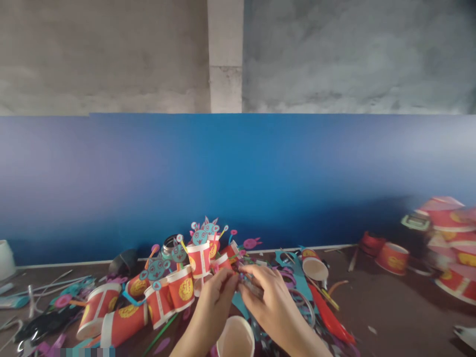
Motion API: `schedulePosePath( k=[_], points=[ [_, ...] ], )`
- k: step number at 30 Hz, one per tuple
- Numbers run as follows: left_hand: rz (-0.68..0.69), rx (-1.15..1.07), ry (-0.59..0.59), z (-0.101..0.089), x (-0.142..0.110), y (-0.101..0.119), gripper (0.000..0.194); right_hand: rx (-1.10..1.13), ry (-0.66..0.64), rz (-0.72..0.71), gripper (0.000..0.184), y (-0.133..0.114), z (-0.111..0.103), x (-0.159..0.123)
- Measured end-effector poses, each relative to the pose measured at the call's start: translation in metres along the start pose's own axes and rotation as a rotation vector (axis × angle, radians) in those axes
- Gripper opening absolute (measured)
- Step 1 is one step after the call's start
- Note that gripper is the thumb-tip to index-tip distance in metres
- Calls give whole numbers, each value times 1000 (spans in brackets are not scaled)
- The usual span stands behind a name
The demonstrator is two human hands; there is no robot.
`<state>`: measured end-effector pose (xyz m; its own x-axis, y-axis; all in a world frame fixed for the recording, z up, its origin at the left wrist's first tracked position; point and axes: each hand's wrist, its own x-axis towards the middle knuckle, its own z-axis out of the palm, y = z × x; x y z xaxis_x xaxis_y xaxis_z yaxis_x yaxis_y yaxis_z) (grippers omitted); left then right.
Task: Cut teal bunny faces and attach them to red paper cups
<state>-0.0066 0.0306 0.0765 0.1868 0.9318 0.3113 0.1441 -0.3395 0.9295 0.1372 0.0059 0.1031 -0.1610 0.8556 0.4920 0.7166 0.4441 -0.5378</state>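
My left hand (220, 293) and my right hand (266, 293) meet in the middle of the head view, fingertips drawn close together. Both are closed in a pinch; whatever small thing lies between the fingers I cannot make out. Just under them, near my body, a paper cup (235, 338) stands with its pale inside facing up. Left of my hands are several red paper cups with gold emblems, among them one upright cup (199, 260). Blue paper animal faces, such as this cutout (157, 268), are fixed to some of them, along with coloured straws.
A red cup (314, 267) lies tipped toward me at the right, beside a long red object (330, 315). Blue paper scraps (299, 277) lie nearby. Stacked cups (459, 267) stand far right. Scissors-like black things (44, 322) and straws clutter the left. A blue panel (238, 183) rises behind the table.
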Motion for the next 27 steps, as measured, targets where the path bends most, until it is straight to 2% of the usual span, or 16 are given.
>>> schedulePosePath(
  k=[3, 8, 11, 15, 19, 21, 23, 27],
  points=[
    [-60, -18, 20, 1, 0, -3, 34, 6, -27, -26, 24, -1, -4, -1],
    [7, 143, 91, -1, 0, -6, 34, -62, 14, -92, 26, -7, -4, -7],
    [-21, 213, 94, -3, 0, -6, 36, -99, 48, -123, 29, -11, -1, -9],
    [-2, 327, 91, -7, 1, -3, 35, -87, -31, -50, 29, -6, 1, -5],
    [47, 592, 22, -14, 1, -2, 31, 3, -110, 46, 29, 14, -3, 2],
    [59, 699, -35, -17, 1, -3, 30, -56, -205, 135, 26, 26, -5, 2],
    [53, 747, -61, -19, 2, -6, 29, -201, -375, 228, 22, 36, -5, -2],
    [26, 696, -57, -21, 5, -15, 22, -426, -677, 344, 23, 42, 7, -21]
  ],
)
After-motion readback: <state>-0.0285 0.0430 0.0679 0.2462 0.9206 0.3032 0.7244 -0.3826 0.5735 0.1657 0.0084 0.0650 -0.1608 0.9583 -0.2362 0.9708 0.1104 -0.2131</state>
